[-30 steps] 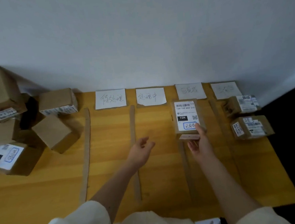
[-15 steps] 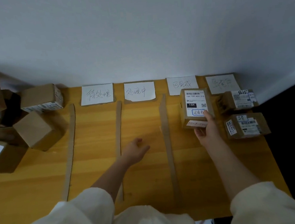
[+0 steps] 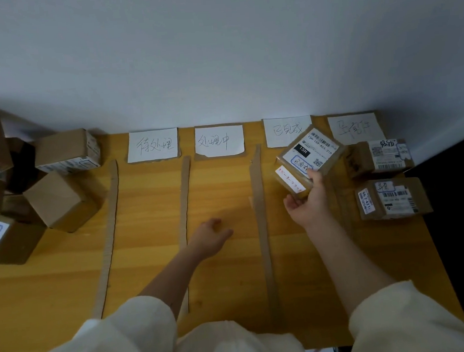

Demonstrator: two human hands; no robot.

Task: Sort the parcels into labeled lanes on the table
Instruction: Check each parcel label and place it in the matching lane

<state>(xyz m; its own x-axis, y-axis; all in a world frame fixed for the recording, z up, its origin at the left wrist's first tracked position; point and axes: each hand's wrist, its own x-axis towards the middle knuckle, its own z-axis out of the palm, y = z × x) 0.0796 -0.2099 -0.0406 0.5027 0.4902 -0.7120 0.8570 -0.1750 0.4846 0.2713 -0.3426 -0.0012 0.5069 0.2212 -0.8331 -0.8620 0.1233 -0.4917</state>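
Third lane bare beneath our right hand (image 3: 308, 206), which grips the tilted parcel (image 3: 306, 160); left hand (image 3: 210, 237) loosely open, holding nothing.

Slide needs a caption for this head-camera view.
Right hand holds a tilted parcel over the third labeled lane; left hand rests empty.

Wooden table (image 3: 234, 286), yellow-orange top, back edge against the wall. At 12 o'clock, 4 handwritten paper labels (image 3: 153, 145) lie flat in a row along the back edge. 3 cardboard strips (image 3: 110, 230) run from 12 toward 6 o'clock, dividing lanes. At 9 to 10 o'clock, a cluster of unsorted boxes (image 3: 60, 201). At 2 to 3 o'clock, 2 labelled parcels (image 3: 391, 198) rest in the rightmost lane, one behind the other.
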